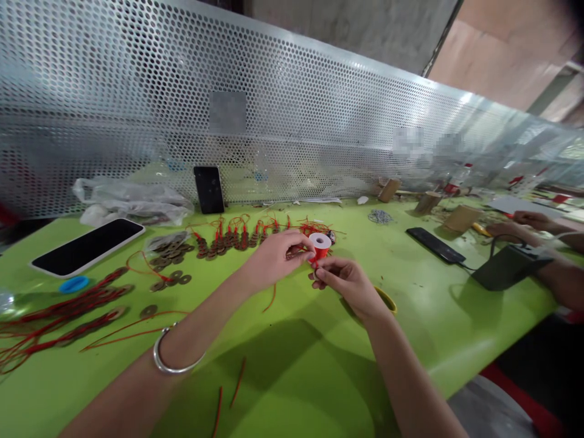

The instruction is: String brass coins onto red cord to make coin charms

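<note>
Over the middle of the green table, my left hand [285, 258] pinches a short length of red cord [316, 264] between thumb and fingertips. My right hand [349, 283] is closed just to the right and lower, its thumb and forefinger pinching the cord's other end and what looks like a small brass coin, mostly covered by the fingers. Directly behind the fingertips stands a spool of red cord [320, 241] with a white top. Past my left hand lies a row of coin strings [232, 242] with red knots. A silver bangle [166, 365] circles my left wrist.
Loose coins [171, 252], red-corded coin strands [77, 307] and a phone [89, 246] lie at left. Another phone [209, 190] leans on the perforated screen [296, 115]. Yellow-handled scissors [387, 300] lie beneath my right forearm. At right are a power bank [435, 245] and another person's hands [531, 222].
</note>
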`<state>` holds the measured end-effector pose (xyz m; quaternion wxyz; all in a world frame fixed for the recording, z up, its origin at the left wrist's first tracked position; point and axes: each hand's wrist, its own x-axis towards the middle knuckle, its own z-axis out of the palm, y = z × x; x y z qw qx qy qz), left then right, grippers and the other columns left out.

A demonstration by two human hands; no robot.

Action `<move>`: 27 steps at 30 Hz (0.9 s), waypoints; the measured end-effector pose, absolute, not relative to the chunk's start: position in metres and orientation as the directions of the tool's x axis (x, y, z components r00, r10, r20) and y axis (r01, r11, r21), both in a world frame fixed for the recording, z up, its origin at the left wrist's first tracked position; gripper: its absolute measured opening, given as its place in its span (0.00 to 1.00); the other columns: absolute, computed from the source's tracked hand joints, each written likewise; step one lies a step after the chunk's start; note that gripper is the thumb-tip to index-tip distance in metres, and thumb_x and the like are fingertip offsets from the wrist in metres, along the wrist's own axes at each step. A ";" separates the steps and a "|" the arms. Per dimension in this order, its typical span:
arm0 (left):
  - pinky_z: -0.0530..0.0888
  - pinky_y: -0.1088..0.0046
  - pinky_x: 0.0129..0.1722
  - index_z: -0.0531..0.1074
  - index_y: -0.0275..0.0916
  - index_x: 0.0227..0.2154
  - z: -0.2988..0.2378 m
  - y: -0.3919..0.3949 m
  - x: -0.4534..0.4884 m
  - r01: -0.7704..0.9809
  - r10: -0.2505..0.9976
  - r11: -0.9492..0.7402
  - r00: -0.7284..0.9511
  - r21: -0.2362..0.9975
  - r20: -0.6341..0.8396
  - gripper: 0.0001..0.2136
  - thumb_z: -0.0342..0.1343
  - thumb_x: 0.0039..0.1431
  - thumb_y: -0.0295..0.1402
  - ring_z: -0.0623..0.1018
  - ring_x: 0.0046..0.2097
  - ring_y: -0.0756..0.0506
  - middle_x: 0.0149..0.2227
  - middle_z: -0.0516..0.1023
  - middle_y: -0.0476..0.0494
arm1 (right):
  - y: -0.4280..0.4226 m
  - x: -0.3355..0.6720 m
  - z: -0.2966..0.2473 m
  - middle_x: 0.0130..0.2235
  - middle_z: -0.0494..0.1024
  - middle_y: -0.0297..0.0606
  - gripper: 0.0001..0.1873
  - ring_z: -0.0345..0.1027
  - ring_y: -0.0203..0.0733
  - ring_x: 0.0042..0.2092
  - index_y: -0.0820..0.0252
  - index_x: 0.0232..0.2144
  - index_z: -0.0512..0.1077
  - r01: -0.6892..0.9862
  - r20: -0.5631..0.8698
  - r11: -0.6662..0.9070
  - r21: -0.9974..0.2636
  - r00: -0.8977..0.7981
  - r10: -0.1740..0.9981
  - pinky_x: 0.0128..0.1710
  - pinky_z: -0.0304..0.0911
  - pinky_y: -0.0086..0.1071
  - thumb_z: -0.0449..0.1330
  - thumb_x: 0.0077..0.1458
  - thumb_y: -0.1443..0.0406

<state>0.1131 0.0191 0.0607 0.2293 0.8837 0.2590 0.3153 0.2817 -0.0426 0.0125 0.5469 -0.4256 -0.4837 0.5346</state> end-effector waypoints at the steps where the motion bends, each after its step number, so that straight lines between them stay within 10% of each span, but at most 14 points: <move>1: 0.66 0.76 0.30 0.72 0.37 0.31 0.060 0.018 0.113 0.291 0.584 -0.775 0.669 0.561 0.460 0.04 0.53 0.58 0.30 0.70 0.30 0.50 0.30 0.72 0.48 | -0.043 0.282 0.013 0.26 0.78 0.34 0.15 0.72 0.34 0.25 0.61 0.29 0.74 -0.171 0.076 0.067 -0.983 -0.048 0.996 0.29 0.70 0.29 0.69 0.39 0.59; 18: 0.67 0.72 0.34 0.73 0.37 0.29 0.071 0.021 0.107 0.456 0.609 -0.772 0.731 0.442 0.309 0.07 0.52 0.57 0.32 0.72 0.32 0.48 0.30 0.73 0.47 | -0.044 0.281 0.005 0.29 0.79 0.39 0.08 0.75 0.42 0.30 0.59 0.33 0.75 0.345 0.345 0.302 -0.889 0.070 0.936 0.33 0.70 0.34 0.61 0.49 0.63; 27: 0.67 0.73 0.33 0.72 0.38 0.32 0.070 0.020 0.107 0.427 0.610 -0.759 0.730 0.491 0.309 0.05 0.52 0.57 0.31 0.72 0.33 0.48 0.33 0.74 0.47 | -0.042 0.280 0.004 0.29 0.78 0.38 0.08 0.75 0.41 0.30 0.59 0.33 0.75 0.280 0.317 0.293 -0.914 0.047 0.947 0.34 0.71 0.35 0.61 0.49 0.62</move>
